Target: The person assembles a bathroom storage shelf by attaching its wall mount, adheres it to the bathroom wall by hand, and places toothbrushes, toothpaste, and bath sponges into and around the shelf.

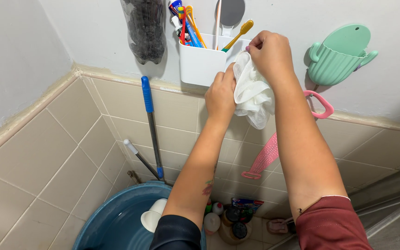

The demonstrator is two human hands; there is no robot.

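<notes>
grey painted wall (19, 51) over beige tiles (70, 139), corner w/ even light.

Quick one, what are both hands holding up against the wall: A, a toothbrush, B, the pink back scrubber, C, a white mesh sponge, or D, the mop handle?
C: the left hand and right hand both grip the white mesh sponge beside the white holder, while the pink scrubber hangs untouched behind the right arm.
</notes>
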